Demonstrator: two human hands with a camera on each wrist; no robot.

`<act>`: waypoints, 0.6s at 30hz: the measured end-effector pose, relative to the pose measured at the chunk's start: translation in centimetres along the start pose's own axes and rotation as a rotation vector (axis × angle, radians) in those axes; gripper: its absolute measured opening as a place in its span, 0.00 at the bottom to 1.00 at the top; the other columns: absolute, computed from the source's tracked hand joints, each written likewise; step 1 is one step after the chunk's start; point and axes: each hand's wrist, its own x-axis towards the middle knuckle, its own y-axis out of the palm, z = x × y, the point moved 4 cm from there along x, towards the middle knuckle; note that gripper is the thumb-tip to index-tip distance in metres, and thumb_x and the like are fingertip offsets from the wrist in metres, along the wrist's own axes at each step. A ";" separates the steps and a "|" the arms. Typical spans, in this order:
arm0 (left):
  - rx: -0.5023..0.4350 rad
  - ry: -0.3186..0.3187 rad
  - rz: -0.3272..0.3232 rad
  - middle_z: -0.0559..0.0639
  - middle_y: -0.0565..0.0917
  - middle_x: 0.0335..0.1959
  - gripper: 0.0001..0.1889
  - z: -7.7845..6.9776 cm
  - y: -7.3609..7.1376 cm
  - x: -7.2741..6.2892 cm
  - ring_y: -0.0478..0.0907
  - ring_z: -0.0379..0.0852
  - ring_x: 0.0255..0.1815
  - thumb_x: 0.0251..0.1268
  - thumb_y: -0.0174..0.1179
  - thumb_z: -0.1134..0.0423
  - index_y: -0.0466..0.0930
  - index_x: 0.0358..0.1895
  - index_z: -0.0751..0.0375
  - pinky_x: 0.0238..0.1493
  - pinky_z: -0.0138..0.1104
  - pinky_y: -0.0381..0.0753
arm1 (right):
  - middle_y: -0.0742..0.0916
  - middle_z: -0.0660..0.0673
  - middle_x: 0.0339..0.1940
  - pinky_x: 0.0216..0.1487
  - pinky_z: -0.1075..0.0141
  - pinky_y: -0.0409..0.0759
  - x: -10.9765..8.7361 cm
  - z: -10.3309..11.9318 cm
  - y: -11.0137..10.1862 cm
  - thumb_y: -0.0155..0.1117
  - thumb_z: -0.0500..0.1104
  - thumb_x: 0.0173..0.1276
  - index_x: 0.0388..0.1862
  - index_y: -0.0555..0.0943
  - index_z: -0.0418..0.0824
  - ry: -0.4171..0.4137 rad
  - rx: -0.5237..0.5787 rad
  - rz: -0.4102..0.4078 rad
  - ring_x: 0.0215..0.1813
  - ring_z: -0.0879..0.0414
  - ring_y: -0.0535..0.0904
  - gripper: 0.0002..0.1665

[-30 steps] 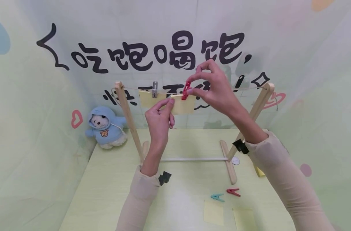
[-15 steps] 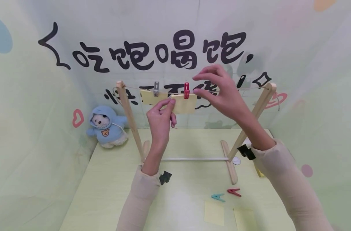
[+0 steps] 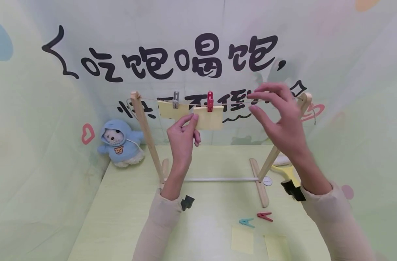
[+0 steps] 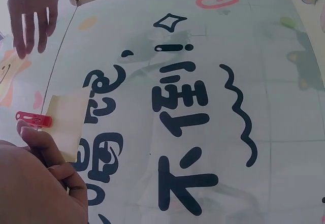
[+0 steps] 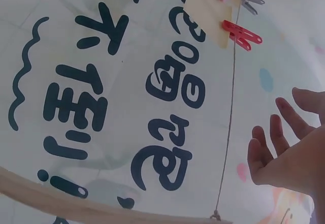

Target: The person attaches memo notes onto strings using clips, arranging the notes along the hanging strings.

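A yellow sticky note [image 3: 211,119] hangs from the string [image 5: 229,107], clipped near its top edge by a red clothespin [image 3: 210,101]. My left hand [image 3: 183,139] pinches the note's left edge between thumb and forefinger. To the left, a grey clothespin [image 3: 176,99] fastens a second sticky note [image 3: 168,110] to the same string. My right hand [image 3: 280,117] is in the air right of the red clothespin, thumb and fingers apart, holding nothing. In the right wrist view, the red clothespin [image 5: 242,34] grips both string and paper.
Wooden posts [image 3: 146,137] hold the string at both ends. On the table [image 3: 120,217] lie a teal clothespin [image 3: 246,222], another red clothespin [image 3: 265,216] and two flat sticky notes [image 3: 242,239]. A plush toy [image 3: 121,143] in blue sits at back left. Something yellow [image 3: 288,173] lies behind my right wrist.
My right hand has let go of the red clothespin and moved away to the right. The clothespin stays upright on the string. My left hand keeps its pinch on the note.
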 end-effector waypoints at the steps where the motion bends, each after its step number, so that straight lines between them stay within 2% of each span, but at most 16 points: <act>1: 0.005 -0.001 0.001 0.42 0.79 0.11 0.17 0.1 0.0 0.0 0.74 0.36 0.12 0.82 0.67 0.59 0.88 0.61 0.68 0.18 0.25 0.73 | 0.85 0.43 0.60 0.73 0.66 0.68 -0.3 0.2 -0.5 0.73 0.24 0.70 0.56 0.89 0.29 -0.007 0.003 -0.026 0.71 0.61 0.73 0.16; 4: 0.019 -0.002 -0.002 0.42 0.79 0.12 0.17 0.5 -0.2 -0.1 0.74 0.36 0.13 0.82 0.68 0.58 0.88 0.61 0.68 0.18 0.25 0.74 | 0.84 0.56 0.60 0.75 0.64 0.67 -1.6 0.3 -1.7 0.74 0.23 0.68 0.54 0.90 0.29 -0.015 0.008 -0.070 0.70 0.61 0.75 0.16; 6: 0.035 -0.008 -0.006 0.42 0.79 0.12 0.18 0.9 -0.4 -0.3 0.73 0.36 0.13 0.82 0.68 0.57 0.88 0.61 0.67 0.19 0.25 0.73 | 0.83 0.60 0.60 0.77 0.63 0.65 -2.7 0.0 -2.3 0.74 0.28 0.71 0.53 0.90 0.30 -0.011 0.021 -0.074 0.70 0.62 0.76 0.13; 8: 0.049 -0.017 -0.008 0.43 0.79 0.12 0.18 1.4 -0.7 -0.5 0.73 0.37 0.12 0.81 0.68 0.56 0.88 0.61 0.65 0.19 0.25 0.72 | 0.84 0.57 0.60 0.77 0.64 0.67 -4.2 -0.6 -2.8 0.74 0.38 0.77 0.53 0.90 0.29 -0.020 0.024 -0.053 0.70 0.61 0.77 0.13; 10: 0.065 -0.022 -0.007 0.43 0.79 0.13 0.18 2.0 -1.0 -0.8 0.73 0.37 0.13 0.82 0.68 0.54 0.88 0.62 0.64 0.19 0.26 0.72 | 0.86 0.51 0.59 0.75 0.67 0.69 -5.9 -1.5 -3.0 0.71 0.48 0.81 0.53 0.89 0.28 -0.029 0.022 -0.011 0.69 0.62 0.78 0.21; 12: 0.076 -0.030 -0.002 0.44 0.79 0.13 0.18 2.6 -1.3 -1.2 0.74 0.38 0.13 0.82 0.67 0.53 0.88 0.62 0.62 0.20 0.26 0.73 | 0.87 0.44 0.57 0.73 0.70 0.71 -7.9 -2.5 -3.1 0.69 0.54 0.83 0.54 0.89 0.28 -0.037 0.024 0.048 0.68 0.63 0.78 0.27; 15: 0.088 -0.032 0.013 0.44 0.80 0.14 0.17 3.8 -1.7 -2.1 0.75 0.38 0.14 0.84 0.65 0.54 0.88 0.61 0.62 0.21 0.26 0.74 | 0.86 0.39 0.56 0.69 0.77 0.72 -11.5 -4.1 -2.7 0.73 0.40 0.78 0.55 0.89 0.31 0.009 0.011 0.156 0.66 0.67 0.78 0.15; 18: 0.123 -0.060 0.073 0.47 0.84 0.18 0.15 5.8 -1.9 -3.8 0.78 0.39 0.18 0.85 0.64 0.56 0.87 0.60 0.62 0.23 0.26 0.76 | 0.88 0.41 0.55 0.65 0.80 0.74 -15.8 -5.8 -1.6 0.77 0.29 0.66 0.55 0.89 0.35 0.072 -0.038 0.266 0.62 0.66 0.80 0.18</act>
